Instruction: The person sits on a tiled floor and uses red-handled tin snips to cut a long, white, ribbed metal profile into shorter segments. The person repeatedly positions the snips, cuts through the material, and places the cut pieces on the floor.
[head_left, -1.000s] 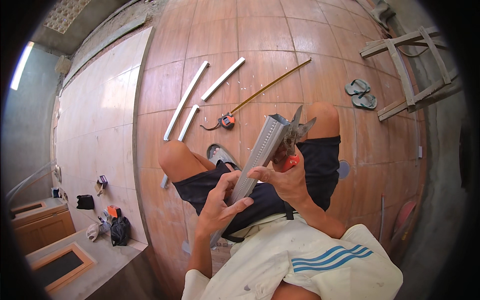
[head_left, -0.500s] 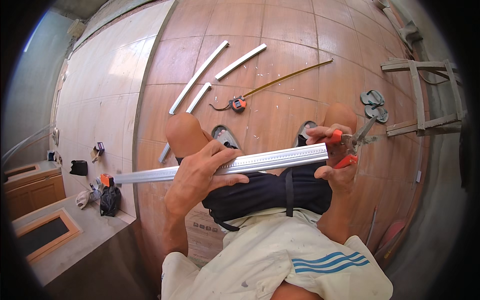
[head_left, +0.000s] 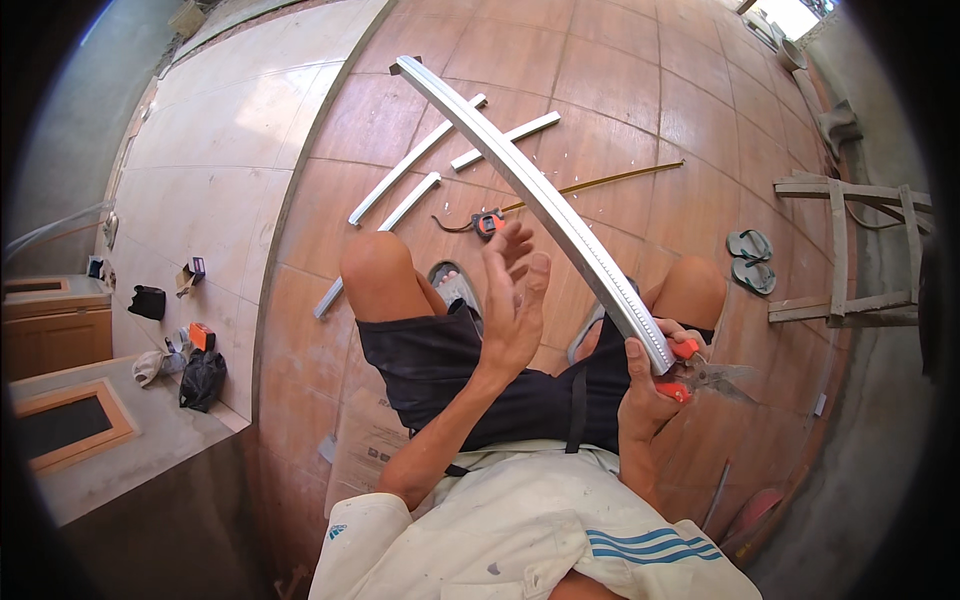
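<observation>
My right hand [head_left: 643,400] is closed around the near end of a long silver metal channel [head_left: 562,212] with a perforated edge. The same hand also holds red-handled snips [head_left: 712,377], whose blades point right, beyond the channel's end. From there the channel slants up and left, above the floor, its far end past the cut pieces. My left hand [head_left: 515,300] is off the channel, to its left, raised with fingers apart and holding nothing. Beyond it, an orange and black tape measure [head_left: 488,224] lies on the tiles with its yellow blade [head_left: 630,175] drawn out, partly crossed by the channel.
Shorter metal channel pieces [head_left: 410,203] lie on the tiled floor ahead. Grey flip-flops [head_left: 750,262] and a wooden stand [head_left: 838,250] are at the right. On the pale raised ledge at left sit a black bag [head_left: 203,382] and an orange box [head_left: 202,337].
My left hand has let go of the channel. The channel has swung from lying crosswise over my lap to slanting away up-left, and my right hand now grips its near end alongside the snips.
</observation>
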